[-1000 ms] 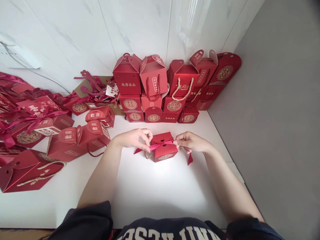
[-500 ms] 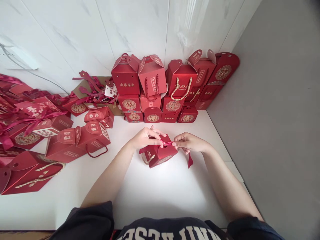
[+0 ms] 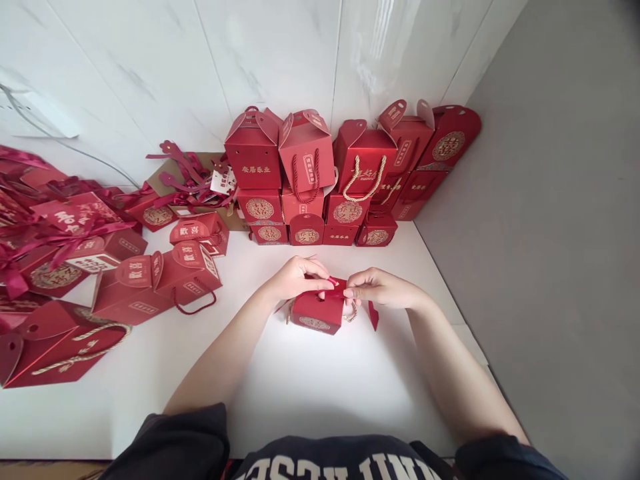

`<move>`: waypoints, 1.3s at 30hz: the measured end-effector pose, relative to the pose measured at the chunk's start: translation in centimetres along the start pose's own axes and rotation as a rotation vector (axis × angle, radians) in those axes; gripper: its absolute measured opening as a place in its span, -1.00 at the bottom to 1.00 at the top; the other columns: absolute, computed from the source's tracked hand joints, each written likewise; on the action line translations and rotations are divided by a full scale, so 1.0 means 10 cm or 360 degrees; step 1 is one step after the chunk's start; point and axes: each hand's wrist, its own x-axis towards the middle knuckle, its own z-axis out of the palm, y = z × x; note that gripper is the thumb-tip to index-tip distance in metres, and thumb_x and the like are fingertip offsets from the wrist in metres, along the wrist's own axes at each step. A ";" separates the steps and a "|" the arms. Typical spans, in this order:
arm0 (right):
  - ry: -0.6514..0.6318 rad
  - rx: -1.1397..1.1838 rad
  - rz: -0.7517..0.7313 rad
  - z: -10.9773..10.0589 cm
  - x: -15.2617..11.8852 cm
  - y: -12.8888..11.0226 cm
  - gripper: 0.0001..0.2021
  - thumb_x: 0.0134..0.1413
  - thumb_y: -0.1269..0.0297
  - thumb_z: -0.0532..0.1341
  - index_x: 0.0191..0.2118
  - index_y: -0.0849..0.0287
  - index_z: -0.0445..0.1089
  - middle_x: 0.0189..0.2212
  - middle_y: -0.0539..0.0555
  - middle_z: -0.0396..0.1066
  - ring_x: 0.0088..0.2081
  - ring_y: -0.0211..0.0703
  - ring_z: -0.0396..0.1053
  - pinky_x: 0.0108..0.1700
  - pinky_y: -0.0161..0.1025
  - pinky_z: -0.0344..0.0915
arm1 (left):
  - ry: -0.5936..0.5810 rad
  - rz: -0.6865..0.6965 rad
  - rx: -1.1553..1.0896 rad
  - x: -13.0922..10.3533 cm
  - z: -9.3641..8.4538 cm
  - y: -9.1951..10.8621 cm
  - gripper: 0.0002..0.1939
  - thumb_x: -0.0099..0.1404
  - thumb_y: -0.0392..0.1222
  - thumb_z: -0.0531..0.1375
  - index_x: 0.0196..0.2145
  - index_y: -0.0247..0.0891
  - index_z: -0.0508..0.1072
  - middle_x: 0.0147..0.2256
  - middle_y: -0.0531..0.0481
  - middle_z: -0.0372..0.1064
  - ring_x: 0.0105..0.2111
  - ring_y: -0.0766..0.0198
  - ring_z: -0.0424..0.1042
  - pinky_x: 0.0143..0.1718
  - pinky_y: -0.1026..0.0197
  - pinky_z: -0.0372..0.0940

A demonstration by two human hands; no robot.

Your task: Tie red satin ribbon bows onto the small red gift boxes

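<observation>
A small red gift box [image 3: 316, 315] with a gold round emblem and gold rope handles stands on the white tabletop in front of me. Over its top, my left hand [image 3: 303, 277] pinches a red ribbon [image 3: 334, 281] between thumb and fingers. From the right side, my right hand [image 3: 373, 288] grips the ribbon as well, with fingers closed near the box lid. A loose ribbon tail [image 3: 373, 316] hangs below the right hand. How the ribbon passes through the lid is partly hidden by the fingers.
Stacked red gift boxes [image 3: 347, 209] line the tiled wall behind. At left lie several larger red boxes [image 3: 143, 293], some with ribbon bows, and a brown carton [image 3: 160, 180] heaped with ribbons and tags. A grey panel [image 3: 560, 233] bounds the right side.
The small box has turned, so its emblem side now faces me and a rope handle shows at the right. Both hands stay above it, the ribbon shifted between them.
</observation>
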 end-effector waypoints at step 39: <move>0.0691 -0.0639 -0.0547 0.32 0.15 -0.05 -0.83 0.28 0.24 0.15 -0.10 0.10 0.44 -0.45 -0.02 0.40 -0.43 -0.23 0.30 -0.27 -0.25 0.25 | -0.0179 0.0013 0.0139 -0.02 -0.11 -0.01 -0.88 0.19 -0.16 0.32 -0.40 -0.25 0.61 -0.25 -0.06 0.56 -0.08 0.16 0.46 0.22 0.02 0.07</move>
